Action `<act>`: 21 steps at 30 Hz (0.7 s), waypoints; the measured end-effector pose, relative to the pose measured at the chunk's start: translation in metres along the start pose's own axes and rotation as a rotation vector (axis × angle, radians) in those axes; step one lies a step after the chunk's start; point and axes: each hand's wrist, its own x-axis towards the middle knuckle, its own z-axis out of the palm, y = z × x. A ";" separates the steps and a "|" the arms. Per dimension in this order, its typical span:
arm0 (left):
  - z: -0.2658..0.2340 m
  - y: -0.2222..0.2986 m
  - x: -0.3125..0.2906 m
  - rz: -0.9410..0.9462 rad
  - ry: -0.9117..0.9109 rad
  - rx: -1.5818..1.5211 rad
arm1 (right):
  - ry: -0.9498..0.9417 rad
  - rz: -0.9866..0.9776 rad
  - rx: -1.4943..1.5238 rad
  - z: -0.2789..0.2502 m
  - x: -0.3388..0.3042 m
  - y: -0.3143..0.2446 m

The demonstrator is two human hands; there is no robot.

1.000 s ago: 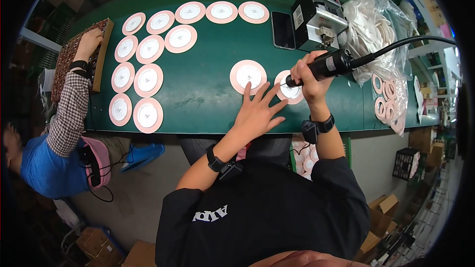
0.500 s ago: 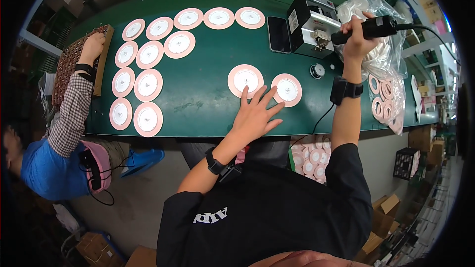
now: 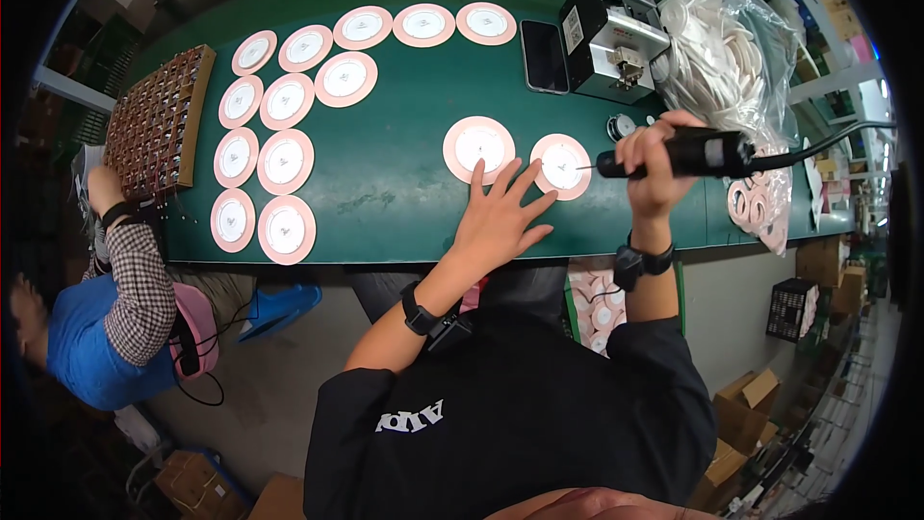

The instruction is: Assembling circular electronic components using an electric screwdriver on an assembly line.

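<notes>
My right hand [image 3: 658, 166] is wrapped round a black corded electric screwdriver [image 3: 707, 154], held nearly level. Its thin bit points left and reaches the right edge of a pink-rimmed white disc [image 3: 560, 169]; whether it touches is hard to tell. Fingers spread, my left hand [image 3: 496, 226] lies open on the green table, its fingertips at the lower edges of that disc and a second pink-rimmed disc [image 3: 478, 148] to its left. Beyond the screwdriver stands a black and silver box-shaped machine [image 3: 616, 39], with a small round metal part [image 3: 621, 127] in front of it.
Several similar discs [image 3: 286, 160] lie in rows at the left and back. A phone [image 3: 545, 58] rests beside the machine. White rings fill a clear bag [image 3: 717, 48]. At the left, a co-worker's hand [image 3: 102, 190] is beside a partitioned tray [image 3: 159, 116].
My right hand has brought the screwdriver from the machine toward me, to the right disc. My left hand has barely moved. The co-worker's hand has left the tray's top, moving nearer.
</notes>
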 end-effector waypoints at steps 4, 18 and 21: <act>-0.001 -0.001 0.000 -0.012 -0.017 0.009 | -0.057 0.027 -0.060 0.005 -0.023 0.007; -0.004 0.003 0.002 -0.029 -0.032 -0.001 | -0.064 0.129 -0.060 0.006 -0.034 0.021; -0.003 0.004 0.004 -0.024 -0.032 0.000 | -0.030 0.138 -0.059 0.004 -0.032 0.022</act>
